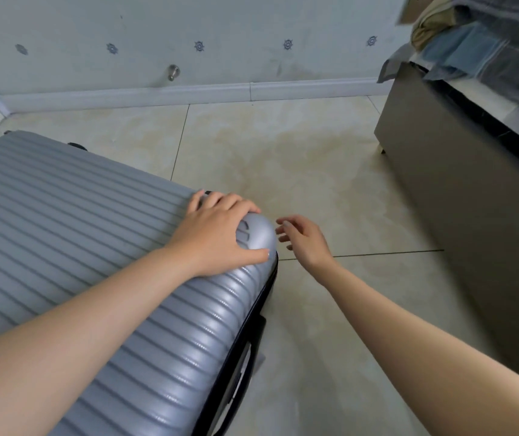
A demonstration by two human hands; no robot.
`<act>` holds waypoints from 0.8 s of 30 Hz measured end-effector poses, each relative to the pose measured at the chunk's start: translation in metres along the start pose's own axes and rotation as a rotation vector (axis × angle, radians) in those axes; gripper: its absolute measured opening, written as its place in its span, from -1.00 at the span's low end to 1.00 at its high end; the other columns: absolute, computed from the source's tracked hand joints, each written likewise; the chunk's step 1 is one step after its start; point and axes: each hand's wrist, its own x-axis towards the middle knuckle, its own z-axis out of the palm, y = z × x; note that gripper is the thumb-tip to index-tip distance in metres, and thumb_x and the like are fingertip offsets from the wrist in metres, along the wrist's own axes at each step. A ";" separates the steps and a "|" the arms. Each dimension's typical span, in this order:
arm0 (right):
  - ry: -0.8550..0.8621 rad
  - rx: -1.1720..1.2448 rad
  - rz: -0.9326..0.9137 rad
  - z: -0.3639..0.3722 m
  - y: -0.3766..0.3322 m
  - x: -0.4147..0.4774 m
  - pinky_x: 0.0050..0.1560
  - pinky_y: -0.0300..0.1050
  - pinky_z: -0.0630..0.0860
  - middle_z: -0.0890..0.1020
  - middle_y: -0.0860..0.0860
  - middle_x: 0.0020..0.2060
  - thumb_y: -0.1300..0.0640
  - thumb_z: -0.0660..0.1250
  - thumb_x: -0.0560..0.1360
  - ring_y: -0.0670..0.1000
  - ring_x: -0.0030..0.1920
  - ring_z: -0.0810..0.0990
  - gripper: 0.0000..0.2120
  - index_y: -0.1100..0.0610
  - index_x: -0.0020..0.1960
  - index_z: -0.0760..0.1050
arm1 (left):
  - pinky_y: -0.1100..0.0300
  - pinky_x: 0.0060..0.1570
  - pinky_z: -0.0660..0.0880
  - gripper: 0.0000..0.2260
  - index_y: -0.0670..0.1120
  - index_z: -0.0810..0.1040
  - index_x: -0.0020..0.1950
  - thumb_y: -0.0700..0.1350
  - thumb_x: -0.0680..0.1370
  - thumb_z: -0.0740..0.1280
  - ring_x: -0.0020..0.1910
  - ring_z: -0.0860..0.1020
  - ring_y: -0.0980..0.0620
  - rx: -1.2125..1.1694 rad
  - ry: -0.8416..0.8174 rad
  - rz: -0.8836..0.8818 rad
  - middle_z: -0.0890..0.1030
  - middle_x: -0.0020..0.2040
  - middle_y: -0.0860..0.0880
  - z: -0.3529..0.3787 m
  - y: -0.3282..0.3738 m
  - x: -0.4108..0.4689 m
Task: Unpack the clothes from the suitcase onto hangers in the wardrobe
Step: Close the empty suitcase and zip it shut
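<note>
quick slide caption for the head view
Left hand holds a corner of the closed grey suitcase on the tiled floor; right hand hovers open beside it.

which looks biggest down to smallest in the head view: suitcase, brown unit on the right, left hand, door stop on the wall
1. suitcase
2. brown unit (both run out of frame and the suitcase is nearer, so the order of these two is unsure)
3. left hand
4. door stop
</note>
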 end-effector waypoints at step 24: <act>-0.645 -0.712 -0.077 0.044 -0.018 0.018 0.00 -0.08 0.45 0.58 0.13 -0.02 0.20 0.26 0.56 0.11 0.00 0.53 -0.85 0.25 0.07 0.51 | -0.11 0.47 -0.26 -0.14 0.30 -0.10 0.48 0.50 0.24 0.11 0.53 -0.23 0.09 0.032 -0.107 0.058 -0.03 0.52 0.22 0.000 0.002 -0.061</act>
